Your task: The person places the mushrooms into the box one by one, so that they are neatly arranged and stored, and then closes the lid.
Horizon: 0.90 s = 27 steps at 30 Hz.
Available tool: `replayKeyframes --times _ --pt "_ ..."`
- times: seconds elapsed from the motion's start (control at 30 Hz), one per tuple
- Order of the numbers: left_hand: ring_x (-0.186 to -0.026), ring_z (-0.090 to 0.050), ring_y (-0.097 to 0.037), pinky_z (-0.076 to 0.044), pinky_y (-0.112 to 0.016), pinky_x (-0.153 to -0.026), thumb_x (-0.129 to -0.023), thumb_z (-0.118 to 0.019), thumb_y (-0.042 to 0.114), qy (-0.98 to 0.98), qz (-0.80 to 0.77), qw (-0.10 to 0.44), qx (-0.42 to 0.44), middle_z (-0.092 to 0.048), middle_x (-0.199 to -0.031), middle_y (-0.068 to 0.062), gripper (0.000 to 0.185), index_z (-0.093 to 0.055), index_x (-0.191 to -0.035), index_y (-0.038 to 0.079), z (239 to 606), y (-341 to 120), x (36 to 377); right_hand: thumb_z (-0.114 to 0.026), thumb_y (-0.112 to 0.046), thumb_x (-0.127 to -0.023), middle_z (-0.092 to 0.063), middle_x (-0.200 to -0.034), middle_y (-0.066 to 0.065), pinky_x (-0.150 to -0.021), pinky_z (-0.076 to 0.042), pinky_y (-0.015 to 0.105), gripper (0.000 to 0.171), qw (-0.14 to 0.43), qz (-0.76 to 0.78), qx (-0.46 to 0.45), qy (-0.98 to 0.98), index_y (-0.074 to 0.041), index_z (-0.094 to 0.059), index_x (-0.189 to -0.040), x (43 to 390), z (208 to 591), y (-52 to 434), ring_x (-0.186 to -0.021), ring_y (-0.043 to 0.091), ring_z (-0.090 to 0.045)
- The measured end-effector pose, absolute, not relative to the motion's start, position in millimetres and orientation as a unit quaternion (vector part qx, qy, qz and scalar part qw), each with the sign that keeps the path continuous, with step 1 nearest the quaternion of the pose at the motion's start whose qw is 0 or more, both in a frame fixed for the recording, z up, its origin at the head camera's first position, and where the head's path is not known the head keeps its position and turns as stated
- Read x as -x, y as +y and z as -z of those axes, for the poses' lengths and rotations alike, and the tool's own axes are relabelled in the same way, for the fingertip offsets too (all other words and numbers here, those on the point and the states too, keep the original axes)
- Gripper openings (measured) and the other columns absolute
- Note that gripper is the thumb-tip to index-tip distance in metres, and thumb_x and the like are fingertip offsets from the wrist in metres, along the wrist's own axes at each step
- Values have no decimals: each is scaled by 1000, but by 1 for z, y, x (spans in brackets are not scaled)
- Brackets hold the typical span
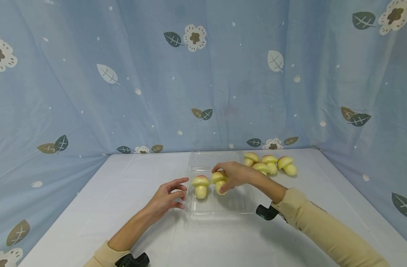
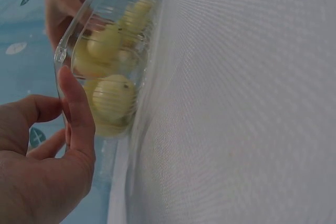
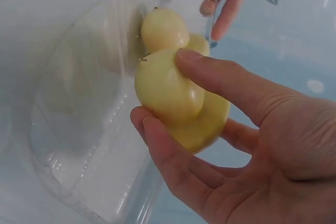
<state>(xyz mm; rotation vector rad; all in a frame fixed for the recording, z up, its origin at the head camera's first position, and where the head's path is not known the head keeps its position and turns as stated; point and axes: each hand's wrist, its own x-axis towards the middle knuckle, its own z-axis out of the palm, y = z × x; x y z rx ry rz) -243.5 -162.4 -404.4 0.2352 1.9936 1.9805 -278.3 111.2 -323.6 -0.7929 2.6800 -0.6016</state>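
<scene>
A clear plastic clamshell box (image 1: pixel 235 207) lies on the white table with its lid (image 1: pixel 207 160) folded back. My left hand (image 1: pixel 166 199) is at its left side, thumb and fingers on both faces of the rim, pinching it. With thumb and fingertips my right hand (image 1: pixel 237 175) grips a yellow mushroom-shaped piece (image 3: pixel 168 87), rounded stem end towards the right wrist camera. It is in or just above the box; whether it touches the bottom I cannot tell. Beside it on the left, inside the box, another yellow mushroom-shaped piece (image 1: pixel 200 188) lies cap away from me.
Several more yellow mushroom-shaped pieces (image 1: pixel 287 165) lie in a group on the table to the right of the lid. Blue patterned cloth (image 1: pixel 156 74) hangs behind the table (image 1: pixel 123 185) and along both sides.
</scene>
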Motion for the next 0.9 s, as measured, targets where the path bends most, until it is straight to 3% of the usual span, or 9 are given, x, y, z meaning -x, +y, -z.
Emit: replayKeyframes --times 0.43,0.63,0.73,0.8,0.9 --pt "-76 -55 -16 -55 -31 -60 -86 -59 7 699 -692 163 -81 -47 -111 -11 51 -44 -134 17 405 -162 244 -79 -23 -69 -55 -107 4 -62 -47 24 64 155 203 249 934 -19 -49 -125 279 322 101 -63 11 -58" --pt "-76 -54 -15 -55 -29 -60 -86 -59 8 700 -690 166 -86 -47 -109 -10 54 -41 -136 14 404 -162 244 -79 -25 -68 -58 -93 -2 -71 -43 26 64 144 178 245 942 -21 -50 -125 278 323 99 -74 12 -52" --pt "-76 -55 -15 -55 -29 -59 -85 -60 8 700 -690 166 -86 -48 -108 -9 55 -41 -136 13 404 -162 244 -79 -25 -70 -61 -83 -4 -71 -42 26 64 144 172 246 943 -20 -50 -127 277 323 99 -68 11 -55" --pt "-76 -55 -14 -55 -29 -60 -85 -61 9 701 -689 166 -86 -47 -108 -9 55 -41 -136 13 404 -162 244 -78 -24 -70 -62 -84 -4 -68 -44 25 64 145 173 246 943 -20 -50 -127 276 323 98 -63 10 -56" --pt "-76 -55 -15 -55 -29 -60 -85 -61 9 700 -690 166 -86 -47 -108 -9 55 -41 -136 12 404 -162 244 -77 -20 -72 -62 -98 -1 -65 -45 24 62 142 174 245 943 -19 -51 -128 275 323 98 -63 11 -57"
